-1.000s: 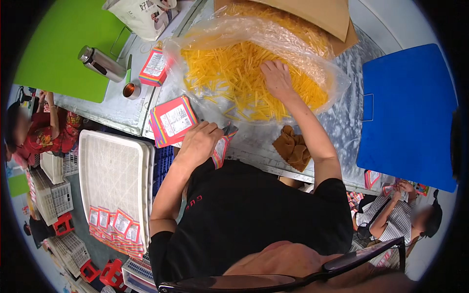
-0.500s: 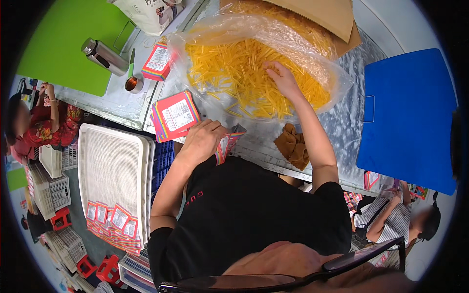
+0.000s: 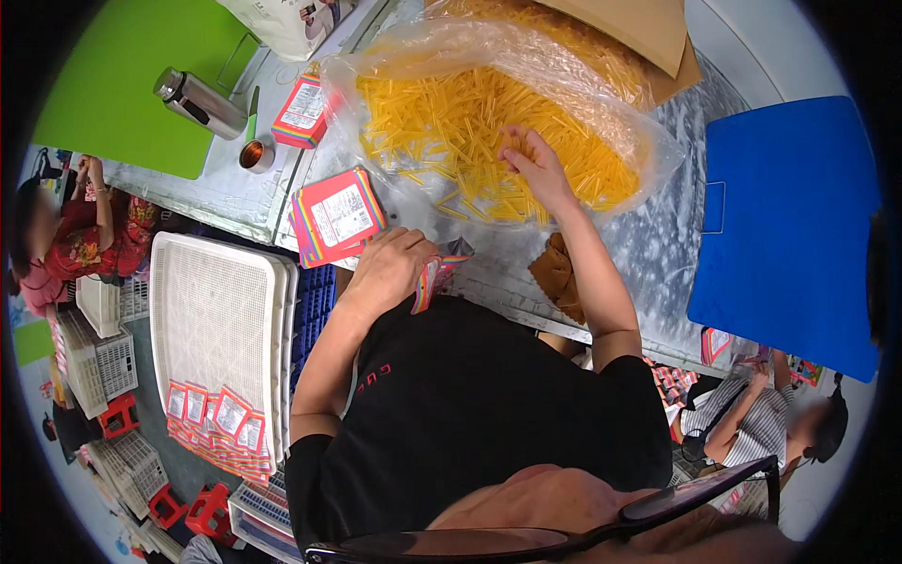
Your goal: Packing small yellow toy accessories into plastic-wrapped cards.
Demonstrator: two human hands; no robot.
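Into the head view, and here's the left hand [image 3: 390,266], fingers bent over and clasping a small rainbow-edged pouch [image 3: 427,287], which pokes out on that hand's right, close against the black shirt [image 3: 498,395]. Just beyond the same hand, a little to its left, sits a stack of red packets [image 3: 340,214]; farther out that way, a second bundle [image 3: 302,113], with a metal cup [image 3: 256,156] to the left of it. Over to the right hand [image 3: 542,177]! It's above the yellow sticks [image 3: 451,117], fingers half curled, thumb near the fingertips, a narrow shape; whether a stick is pinched there, I can't tell. The sticks spread ahead of it and to both sides, inside a clear plastic bag [image 3: 662,155]. Nearer the body than that hand, a brown cloth [image 3: 556,277] lies against the forearm; well to its right stands a blue board [image 3: 789,226].
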